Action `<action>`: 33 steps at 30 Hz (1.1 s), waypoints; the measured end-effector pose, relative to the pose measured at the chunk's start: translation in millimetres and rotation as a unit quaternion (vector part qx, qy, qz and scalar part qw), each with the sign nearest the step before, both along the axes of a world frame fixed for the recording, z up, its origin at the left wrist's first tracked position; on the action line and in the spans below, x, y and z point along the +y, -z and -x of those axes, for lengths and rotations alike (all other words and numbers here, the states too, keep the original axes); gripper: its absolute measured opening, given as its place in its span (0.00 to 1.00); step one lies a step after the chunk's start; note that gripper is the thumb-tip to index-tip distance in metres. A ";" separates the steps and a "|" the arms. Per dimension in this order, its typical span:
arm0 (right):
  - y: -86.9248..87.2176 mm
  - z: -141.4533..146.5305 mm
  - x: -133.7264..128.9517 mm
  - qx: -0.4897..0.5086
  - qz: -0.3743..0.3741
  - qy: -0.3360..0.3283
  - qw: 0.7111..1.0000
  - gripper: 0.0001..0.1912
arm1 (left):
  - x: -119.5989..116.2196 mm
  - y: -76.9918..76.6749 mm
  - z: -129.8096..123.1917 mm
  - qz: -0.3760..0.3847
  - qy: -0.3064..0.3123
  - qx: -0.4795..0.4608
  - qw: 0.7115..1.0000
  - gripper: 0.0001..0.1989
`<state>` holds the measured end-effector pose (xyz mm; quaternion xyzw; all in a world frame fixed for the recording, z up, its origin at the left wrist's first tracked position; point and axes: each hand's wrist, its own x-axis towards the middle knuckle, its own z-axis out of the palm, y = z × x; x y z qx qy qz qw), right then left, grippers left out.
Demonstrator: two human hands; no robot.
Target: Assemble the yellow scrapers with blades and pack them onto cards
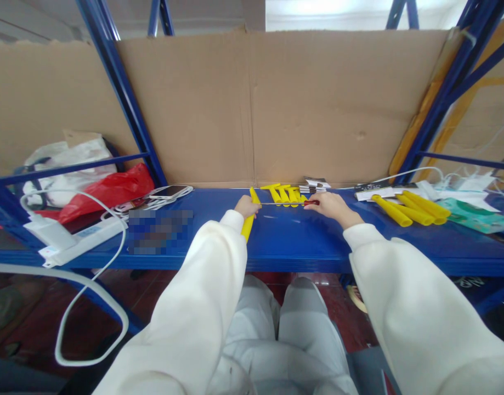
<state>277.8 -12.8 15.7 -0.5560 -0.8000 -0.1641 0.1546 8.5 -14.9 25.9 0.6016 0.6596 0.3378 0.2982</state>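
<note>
Yellow piece (248,226): over the blue counter (301,238), left hand's (247,206) fingers wrapped round it | red-handled tool (312,202): right hand's (329,205) fingers gripping its handle, thin shaft reaching to the yellow piece, contact unclear | yellow tubes (393,211): lying farther right | cardboard (317,109): behind

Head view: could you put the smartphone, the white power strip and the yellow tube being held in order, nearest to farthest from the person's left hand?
1. Yellow tube: nearest, gripped in the left hand.
2. Smartphone: left of that hand, toward the back of the blue shelf.
3. White power strip: farthest, well to the left.
</note>
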 end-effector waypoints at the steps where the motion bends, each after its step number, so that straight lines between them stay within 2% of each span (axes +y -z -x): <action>1: -0.2 0.1 -0.2 0.006 0.011 -0.004 1.000 0.13 | 0.2 0.1 0.1 0.000 -0.001 0.000 1.000 0.19; 4: -0.7 2.1 -1.0 0.015 0.025 0.003 1.000 0.12 | 0.5 0.1 0.4 -0.001 -0.004 0.003 1.000 0.19; 8: 1.5 3.1 1.4 0.006 0.006 0.026 1.000 0.12 | -0.3 -0.8 0.4 0.002 0.000 0.011 1.000 0.17; 19: 7.9 -7.0 12.7 0.038 0.048 -0.052 0.997 0.11 | 2.0 0.9 1.7 0.004 -0.002 0.017 1.000 0.12; 25: 9.5 -5.8 14.1 0.066 0.039 -0.018 0.997 0.11 | 2.5 0.9 1.1 0.007 -0.001 0.011 1.000 0.13; 29: 9.6 -6.4 14.3 0.056 0.029 -0.045 0.997 0.07 | 3.1 1.2 0.8 0.007 -0.003 0.011 1.000 0.12; 33: 9.4 -6.9 15.1 0.040 0.053 -0.052 0.996 0.09 | 3.1 0.8 1.9 0.005 0.001 0.015 1.000 0.12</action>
